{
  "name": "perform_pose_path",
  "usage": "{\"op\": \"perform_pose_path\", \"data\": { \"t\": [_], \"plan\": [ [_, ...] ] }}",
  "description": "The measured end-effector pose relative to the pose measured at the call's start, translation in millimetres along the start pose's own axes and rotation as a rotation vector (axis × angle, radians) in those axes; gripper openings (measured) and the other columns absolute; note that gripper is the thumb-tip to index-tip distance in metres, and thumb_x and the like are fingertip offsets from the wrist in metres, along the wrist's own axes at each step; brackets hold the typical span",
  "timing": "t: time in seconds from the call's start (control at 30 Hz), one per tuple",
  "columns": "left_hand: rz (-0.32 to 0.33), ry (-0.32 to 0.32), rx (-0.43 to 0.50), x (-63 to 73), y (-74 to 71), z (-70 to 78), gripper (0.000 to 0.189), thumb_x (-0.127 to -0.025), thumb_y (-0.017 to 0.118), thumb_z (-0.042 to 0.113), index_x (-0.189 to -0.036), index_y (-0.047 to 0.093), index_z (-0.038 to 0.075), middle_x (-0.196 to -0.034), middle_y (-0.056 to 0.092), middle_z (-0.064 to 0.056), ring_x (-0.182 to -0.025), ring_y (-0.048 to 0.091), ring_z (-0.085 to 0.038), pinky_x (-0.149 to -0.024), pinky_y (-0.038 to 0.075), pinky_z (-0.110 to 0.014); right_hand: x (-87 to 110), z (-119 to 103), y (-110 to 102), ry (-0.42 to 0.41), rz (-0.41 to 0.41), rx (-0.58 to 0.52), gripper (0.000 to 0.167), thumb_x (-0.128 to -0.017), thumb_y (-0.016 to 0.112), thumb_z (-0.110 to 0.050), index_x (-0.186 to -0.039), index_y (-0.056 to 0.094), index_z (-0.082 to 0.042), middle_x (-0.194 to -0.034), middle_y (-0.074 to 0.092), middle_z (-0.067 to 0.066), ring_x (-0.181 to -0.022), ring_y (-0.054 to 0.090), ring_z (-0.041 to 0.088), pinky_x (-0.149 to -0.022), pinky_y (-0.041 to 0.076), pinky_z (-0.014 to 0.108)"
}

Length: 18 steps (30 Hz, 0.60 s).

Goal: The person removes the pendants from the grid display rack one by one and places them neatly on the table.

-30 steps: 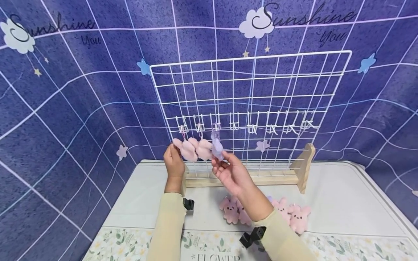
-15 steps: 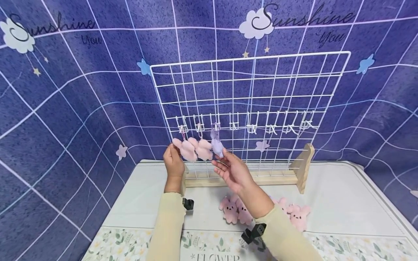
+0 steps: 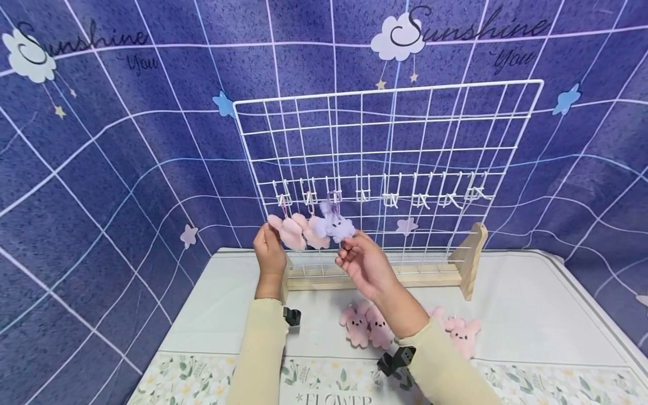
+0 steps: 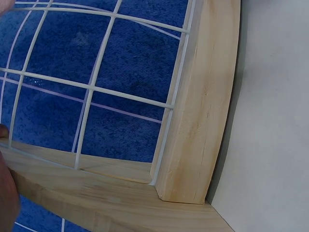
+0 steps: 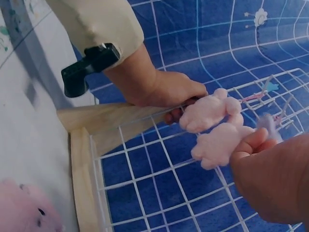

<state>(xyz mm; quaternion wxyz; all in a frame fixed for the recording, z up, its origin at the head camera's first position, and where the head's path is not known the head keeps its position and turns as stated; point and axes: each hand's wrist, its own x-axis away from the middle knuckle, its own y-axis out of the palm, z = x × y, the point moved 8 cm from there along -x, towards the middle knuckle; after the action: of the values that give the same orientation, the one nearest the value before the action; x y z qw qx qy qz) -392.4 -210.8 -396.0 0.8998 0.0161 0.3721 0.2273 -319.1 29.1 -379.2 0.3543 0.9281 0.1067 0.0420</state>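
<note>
My right hand [image 3: 367, 264] pinches the lower end of a small lilac plush bunny keychain [image 3: 336, 225], whose face is partly turned to view. Its purple strap reaches up to the third hook from the left on the white wire grid rack [image 3: 425, 278]. Left of it hang two pink plush keychains [image 3: 292, 234], backs outward, on the first two hooks. My left hand [image 3: 270, 253] grips the rack's left end; in the right wrist view its fingers [image 5: 175, 115] curl round the wooden upright and grid edge. Only a sliver of that hand shows in the left wrist view.
Further right on the grid is a row of several white hooks [image 3: 391, 199] with nothing on them. Several pink plush keychains [image 3: 357, 326] lie on the white table [image 3: 228, 332], partly behind my right forearm. A blue patterned cloth [image 3: 152, 185] stands behind the rack.
The lilac bunny, seen edge-on earlier, has been turned so its face shows, and its lower end has swung right. My right hand has shifted slightly right; the left hand has stayed put.
</note>
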Motion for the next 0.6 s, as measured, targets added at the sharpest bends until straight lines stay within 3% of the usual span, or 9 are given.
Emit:
{"op": "perform_pose_path", "data": {
  "t": [0.13,0.27,0.43,0.6],
  "plan": [
    [0.000,0.006,0.001,0.0,0.1,-0.8,0.040,-0.112,0.038,0.008,-0.077,0.058,0.011,-0.066,0.049,0.015,-0.059,0.044,-0.002,-0.056,0.038,-0.014,0.2,-3.7,2.4,0.022,-0.032,0.064,0.011,-0.108,0.044,-0.017,-0.113,0.053,-0.020,-0.094,0.061,-0.005,-0.089,0.062,0.012,-0.087,0.057,0.029],
    [-0.003,0.001,0.006,0.1,0.8,-1.4,0.040,-0.112,0.038,0.009,-0.078,0.058,0.012,-0.067,0.051,0.016,-0.060,0.046,-0.001,-0.056,0.039,-0.014,-4.2,-8.7,1.7,0.007,-0.030,0.133,0.005,-0.111,0.050,-0.017,-0.112,0.054,-0.013,-0.111,0.066,0.001,-0.102,0.072,0.014,-0.099,0.061,0.036],
    [-0.005,0.004,-0.007,0.1,1.5,-1.4,0.041,-0.113,0.038,0.010,-0.076,0.056,0.009,-0.068,0.052,0.016,-0.061,0.047,0.001,-0.056,0.040,-0.014,-7.9,-16.0,0.5,-0.042,0.009,0.170,0.012,-0.106,0.059,-0.005,-0.104,0.048,-0.012,-0.108,0.062,0.003,-0.094,0.073,0.012,-0.095,0.063,0.035],
    [-0.004,0.011,-0.015,-0.4,1.1,-1.6,0.041,-0.113,0.037,0.010,-0.077,0.056,0.003,-0.067,0.051,0.016,-0.060,0.046,0.000,-0.056,0.039,-0.014,-4.1,-15.1,2.2,-0.040,-0.010,0.207,0.029,-0.100,0.060,0.001,-0.123,0.046,-0.009,-0.104,0.064,0.000,-0.095,0.069,0.011,-0.091,0.064,0.033]
  ]
}}
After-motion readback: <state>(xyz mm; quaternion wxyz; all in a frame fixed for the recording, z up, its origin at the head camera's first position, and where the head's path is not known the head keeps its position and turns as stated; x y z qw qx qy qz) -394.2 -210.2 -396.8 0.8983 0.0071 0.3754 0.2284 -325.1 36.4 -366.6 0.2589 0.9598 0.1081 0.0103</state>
